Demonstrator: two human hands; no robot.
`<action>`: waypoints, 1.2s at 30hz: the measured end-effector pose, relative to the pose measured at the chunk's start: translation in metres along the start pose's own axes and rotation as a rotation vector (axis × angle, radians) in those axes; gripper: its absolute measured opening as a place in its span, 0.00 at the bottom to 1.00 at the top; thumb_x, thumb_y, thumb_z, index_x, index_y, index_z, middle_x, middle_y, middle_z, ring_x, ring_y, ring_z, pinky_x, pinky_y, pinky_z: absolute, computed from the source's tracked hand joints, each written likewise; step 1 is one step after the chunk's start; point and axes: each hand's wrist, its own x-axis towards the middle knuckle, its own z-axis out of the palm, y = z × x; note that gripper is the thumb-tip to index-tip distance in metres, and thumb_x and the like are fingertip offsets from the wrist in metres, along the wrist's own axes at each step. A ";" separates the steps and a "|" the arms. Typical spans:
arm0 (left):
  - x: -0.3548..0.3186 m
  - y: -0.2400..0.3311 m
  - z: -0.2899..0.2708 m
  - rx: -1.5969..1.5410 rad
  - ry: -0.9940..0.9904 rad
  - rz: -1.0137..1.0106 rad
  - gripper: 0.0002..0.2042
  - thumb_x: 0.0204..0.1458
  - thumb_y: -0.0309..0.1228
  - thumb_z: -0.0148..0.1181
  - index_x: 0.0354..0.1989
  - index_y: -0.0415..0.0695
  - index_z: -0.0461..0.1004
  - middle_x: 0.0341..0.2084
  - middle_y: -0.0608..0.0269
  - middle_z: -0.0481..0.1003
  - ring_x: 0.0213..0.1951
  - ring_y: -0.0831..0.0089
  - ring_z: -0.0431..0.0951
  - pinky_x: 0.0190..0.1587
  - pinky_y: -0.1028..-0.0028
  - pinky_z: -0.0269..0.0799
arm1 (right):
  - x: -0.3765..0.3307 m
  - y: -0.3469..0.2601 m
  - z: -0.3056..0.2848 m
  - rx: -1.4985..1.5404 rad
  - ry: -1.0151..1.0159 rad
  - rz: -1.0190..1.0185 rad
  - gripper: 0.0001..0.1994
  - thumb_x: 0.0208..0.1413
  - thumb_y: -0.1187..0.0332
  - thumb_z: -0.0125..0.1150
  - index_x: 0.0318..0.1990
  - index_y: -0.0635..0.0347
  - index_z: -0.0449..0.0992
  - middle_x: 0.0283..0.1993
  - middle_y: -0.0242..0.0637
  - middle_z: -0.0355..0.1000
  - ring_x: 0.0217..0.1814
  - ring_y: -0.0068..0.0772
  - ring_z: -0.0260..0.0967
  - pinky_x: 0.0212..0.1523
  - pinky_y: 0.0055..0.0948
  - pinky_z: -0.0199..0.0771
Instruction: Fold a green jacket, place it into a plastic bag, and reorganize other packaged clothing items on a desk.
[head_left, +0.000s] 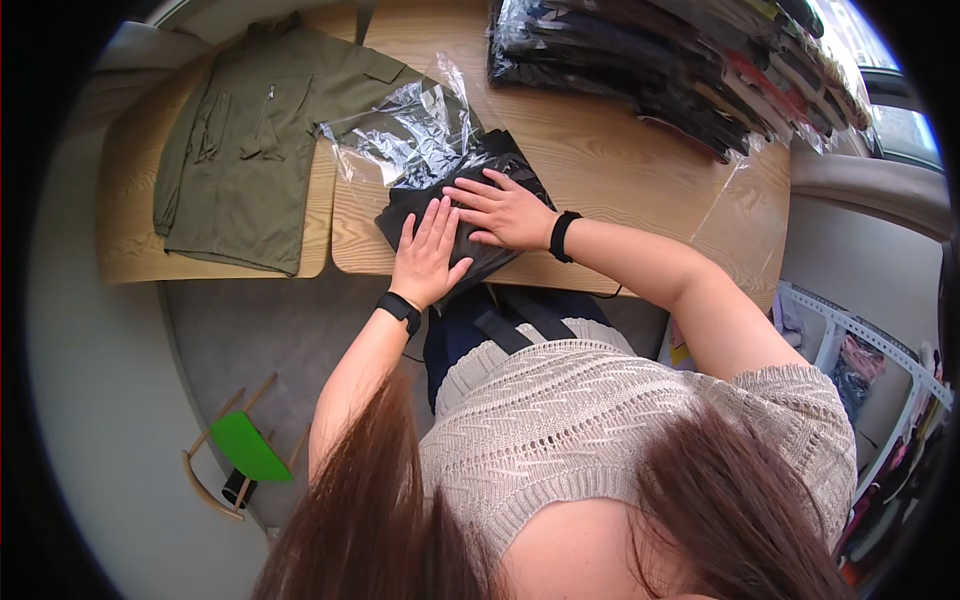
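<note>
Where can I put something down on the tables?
On the right table, bare wood lies between the black folded garment, the stack of bagged clothes and the right forearm. The left table has a narrow bare strip left of the olive jacket. Crowded: beneath the left hand, right hand and stack.

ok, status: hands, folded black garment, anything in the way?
Left hand, right hand: flat, palms down on folded black garment. Loose, crinkled clear plastic film beyond it, overlapping olive-green zippered jacket. Nothing seen blocking the hands.
</note>
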 end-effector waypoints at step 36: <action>0.023 -0.035 0.023 0.105 -0.079 -0.120 0.36 0.47 0.45 0.55 0.66 0.51 0.54 0.68 0.63 0.49 0.69 0.68 0.47 0.66 0.55 0.40 | 0.010 0.043 0.019 -0.004 -0.085 0.127 0.26 0.59 0.52 0.49 0.65 0.37 0.58 0.71 0.29 0.50 0.73 0.28 0.45 0.69 0.45 0.42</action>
